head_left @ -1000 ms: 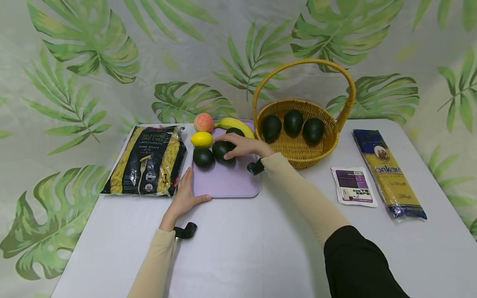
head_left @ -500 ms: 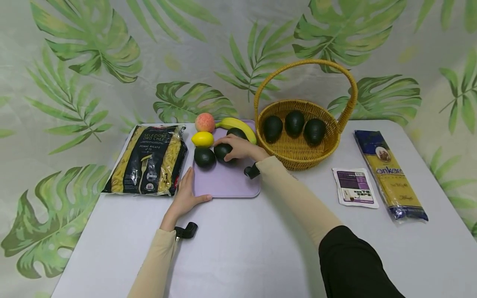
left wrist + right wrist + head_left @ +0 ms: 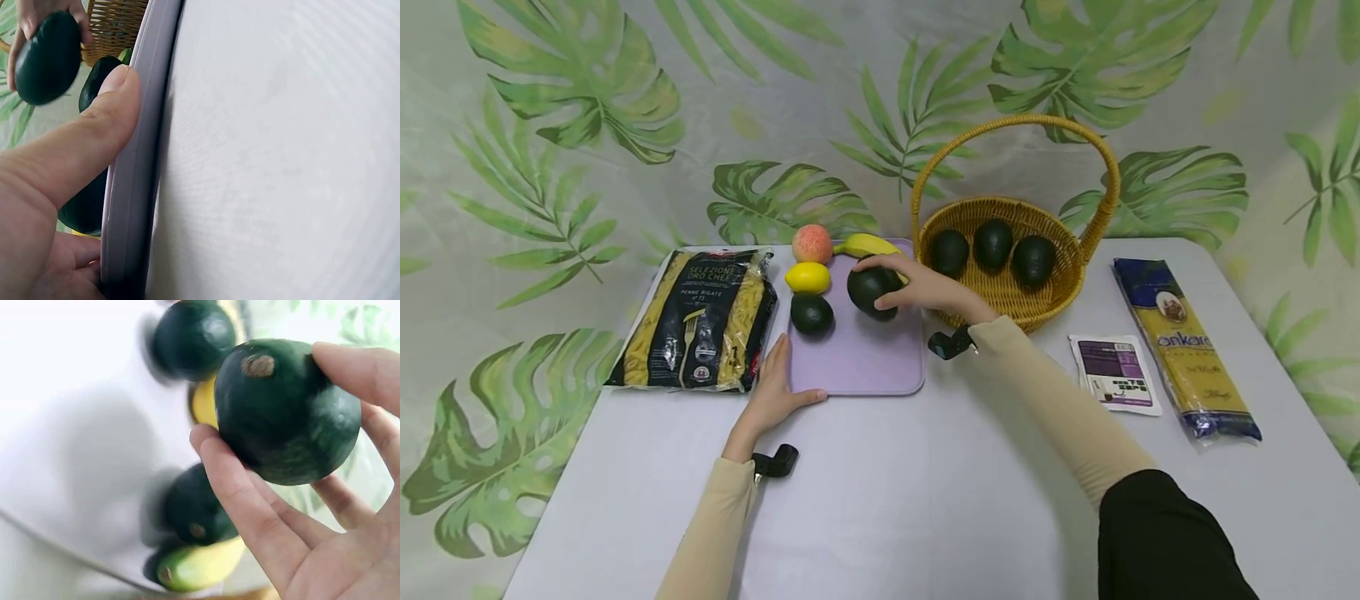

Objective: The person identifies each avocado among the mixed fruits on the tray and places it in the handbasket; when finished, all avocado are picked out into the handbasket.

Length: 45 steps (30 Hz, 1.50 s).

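Note:
My right hand [image 3: 917, 283] grips a dark green avocado [image 3: 867, 287] between thumb and fingers, above the lilac tray [image 3: 857, 367]. In the right wrist view its brown stem end faces the camera. A second avocado [image 3: 812, 315] lies on the tray at the left. A third avocado [image 3: 199, 503] lies beside the banana [image 3: 203, 565]; the head view mostly hides it behind the held one. My left hand [image 3: 771, 396] touches the tray's near left corner with straight fingers, its thumb [image 3: 94, 128] resting at the rim. A lemon [image 3: 807, 278] and a peach [image 3: 812, 244] lie at the tray's back left.
A wicker basket [image 3: 1000, 312] with a tall handle holds several avocados, right of the tray. A penne bag [image 3: 696, 321] lies at the left. Toward the right are a small white and purple packet [image 3: 1115, 375] and a long blue and yellow pasta packet [image 3: 1187, 350].
My right hand has lifted the avocado off the tray from beside the left one and moved it to the right. My left hand has stayed at the tray's corner.

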Tool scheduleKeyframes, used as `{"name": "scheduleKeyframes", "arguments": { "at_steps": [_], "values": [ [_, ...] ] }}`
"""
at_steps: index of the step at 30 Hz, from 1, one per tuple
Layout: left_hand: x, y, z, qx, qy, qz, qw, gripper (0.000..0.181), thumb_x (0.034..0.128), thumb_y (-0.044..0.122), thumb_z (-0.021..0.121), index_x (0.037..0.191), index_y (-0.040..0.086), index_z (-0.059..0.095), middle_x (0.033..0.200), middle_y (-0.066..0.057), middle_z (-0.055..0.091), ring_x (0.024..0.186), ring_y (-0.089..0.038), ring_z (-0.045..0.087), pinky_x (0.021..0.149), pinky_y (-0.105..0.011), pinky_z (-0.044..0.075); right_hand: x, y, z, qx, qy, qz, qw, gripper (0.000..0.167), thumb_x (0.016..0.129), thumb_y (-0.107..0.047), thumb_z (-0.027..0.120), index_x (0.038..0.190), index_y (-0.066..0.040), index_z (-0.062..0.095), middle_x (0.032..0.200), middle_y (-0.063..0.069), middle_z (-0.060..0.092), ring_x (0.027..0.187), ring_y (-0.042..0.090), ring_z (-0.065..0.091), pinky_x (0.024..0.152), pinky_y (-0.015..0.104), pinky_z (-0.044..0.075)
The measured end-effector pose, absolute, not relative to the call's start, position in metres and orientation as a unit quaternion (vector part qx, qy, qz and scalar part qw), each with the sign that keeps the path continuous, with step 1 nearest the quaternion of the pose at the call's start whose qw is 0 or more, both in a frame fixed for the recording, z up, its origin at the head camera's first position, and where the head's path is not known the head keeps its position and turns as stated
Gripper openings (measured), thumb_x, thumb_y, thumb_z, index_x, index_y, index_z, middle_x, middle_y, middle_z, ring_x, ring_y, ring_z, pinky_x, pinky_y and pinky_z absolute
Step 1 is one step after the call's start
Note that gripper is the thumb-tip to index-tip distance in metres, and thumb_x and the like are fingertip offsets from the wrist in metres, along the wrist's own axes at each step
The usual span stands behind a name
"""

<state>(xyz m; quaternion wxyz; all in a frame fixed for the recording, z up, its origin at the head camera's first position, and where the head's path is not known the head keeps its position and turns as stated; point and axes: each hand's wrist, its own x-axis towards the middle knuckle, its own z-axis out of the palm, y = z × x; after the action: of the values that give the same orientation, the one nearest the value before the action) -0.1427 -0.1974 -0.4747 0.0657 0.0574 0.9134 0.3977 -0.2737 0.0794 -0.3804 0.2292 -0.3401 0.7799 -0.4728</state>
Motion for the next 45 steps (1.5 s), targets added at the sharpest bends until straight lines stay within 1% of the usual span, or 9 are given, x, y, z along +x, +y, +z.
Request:
{"name": "scheduleKeyframes", "arguments": {
  "at_steps": [1, 3, 8, 15, 21, 26, 33, 39, 45],
  "values": [
    [-0.143, -0.197, -0.475, 0.058, 0.914, 0.397, 0.065, 0.113, 0.0781, 0.029, 0.08, 0.149, -0.008, 0.001, 0.156, -0.024, -0.003, 0.143, -0.038, -0.004, 0.113, -0.054, 0.002, -0.271, 0.086, -0.376, -0.327, 0.774, -0.486, 0.24, 0.055, 0.09, -0.018, 0.067, 0.141, -0.021, 0.046, 0.15, 0.001, 0.025, 0.098, 0.028, 0.052, 0.076, 0.045, 0.052],
    [-0.144, -0.197, -0.475, 0.058, 0.913, 0.398, 0.064, 0.113, 0.0779, 0.029, 0.08, 0.149, -0.008, 0.001, 0.156, -0.024, -0.003, 0.143, -0.038, -0.004, 0.113, -0.054, 0.002, -0.268, 0.099, -0.369, -0.309, 0.776, -0.492, 0.245, 0.056, 0.09, -0.021, 0.067, 0.142, -0.023, 0.045, 0.153, -0.001, 0.02, 0.097, 0.029, 0.054, 0.077, 0.043, 0.051],
    [-0.144, -0.196, -0.476, 0.059, 0.913, 0.399, 0.062, 0.113, 0.0776, 0.029, 0.08, 0.149, -0.008, 0.001, 0.156, -0.025, -0.002, 0.142, -0.04, -0.004, 0.112, -0.055, 0.003, -0.262, 0.136, -0.354, -0.279, 0.777, -0.513, 0.236, 0.056, 0.091, -0.024, 0.068, 0.142, -0.027, 0.044, 0.152, -0.004, 0.022, 0.119, 0.027, 0.043, 0.084, 0.049, 0.049],
    [-0.143, -0.198, -0.476, 0.055, 0.914, 0.397, 0.065, 0.114, 0.0771, 0.03, 0.081, 0.15, -0.007, 0.001, 0.157, -0.024, -0.003, 0.142, -0.04, -0.004, 0.112, -0.056, 0.003, -0.263, 0.195, -0.354, -0.209, 0.794, -0.534, 0.203, 0.059, 0.092, -0.022, 0.066, 0.144, -0.026, 0.04, 0.152, 0.004, 0.019, 0.104, 0.037, 0.054, 0.089, 0.055, 0.045],
    [-0.143, -0.198, -0.474, 0.059, 0.915, 0.395, 0.061, 0.114, 0.0772, 0.03, 0.081, 0.149, -0.009, 0.002, 0.156, -0.025, -0.002, 0.142, -0.04, -0.003, 0.112, -0.056, 0.004, -0.26, 0.226, -0.363, -0.185, 0.801, -0.539, 0.184, 0.06, 0.093, -0.021, 0.065, 0.146, -0.022, 0.038, 0.15, 0.006, 0.021, 0.111, 0.033, 0.051, 0.088, 0.056, 0.045],
    [-0.143, -0.197, -0.474, 0.06, 0.913, 0.399, 0.057, 0.113, 0.0772, 0.029, 0.081, 0.149, -0.009, 0.002, 0.156, -0.026, -0.002, 0.142, -0.041, -0.003, 0.112, -0.056, 0.003, -0.259, 0.235, -0.368, -0.186, 0.806, -0.53, 0.184, 0.06, 0.093, -0.019, 0.064, 0.147, -0.022, 0.037, 0.154, 0.005, 0.016, 0.119, 0.03, 0.046, 0.088, 0.054, 0.046],
    [-0.144, -0.197, -0.476, 0.057, 0.916, 0.393, 0.063, 0.113, 0.078, 0.029, 0.08, 0.149, -0.009, 0.002, 0.156, -0.025, -0.003, 0.142, -0.041, -0.005, 0.112, -0.056, 0.002, -0.261, 0.231, -0.376, -0.193, 0.815, -0.512, 0.193, 0.06, 0.093, -0.017, 0.064, 0.147, -0.019, 0.037, 0.157, 0.004, 0.012, 0.129, 0.034, 0.036, 0.09, 0.05, 0.046],
    [-0.144, -0.198, -0.477, 0.059, 0.915, 0.395, 0.061, 0.113, 0.0777, 0.029, 0.081, 0.149, -0.01, 0.002, 0.156, -0.025, -0.003, 0.141, -0.042, -0.005, 0.111, -0.056, 0.002, -0.263, 0.224, -0.382, -0.195, 0.828, -0.486, 0.202, 0.059, 0.094, -0.018, 0.063, 0.146, -0.022, 0.038, 0.158, 0.006, 0.01, 0.121, 0.037, 0.045, 0.092, 0.051, 0.045],
    [-0.144, -0.198, -0.477, 0.057, 0.915, 0.394, 0.061, 0.114, 0.077, 0.029, 0.081, 0.149, -0.009, 0.002, 0.156, -0.024, -0.003, 0.142, -0.04, -0.004, 0.112, -0.055, 0.002, -0.266, 0.212, -0.389, -0.223, 0.849, -0.443, 0.181, 0.055, 0.093, -0.014, 0.063, 0.144, -0.02, 0.042, 0.154, 0.01, 0.02, 0.117, 0.034, 0.043, 0.085, 0.048, 0.046]
  ]
}}
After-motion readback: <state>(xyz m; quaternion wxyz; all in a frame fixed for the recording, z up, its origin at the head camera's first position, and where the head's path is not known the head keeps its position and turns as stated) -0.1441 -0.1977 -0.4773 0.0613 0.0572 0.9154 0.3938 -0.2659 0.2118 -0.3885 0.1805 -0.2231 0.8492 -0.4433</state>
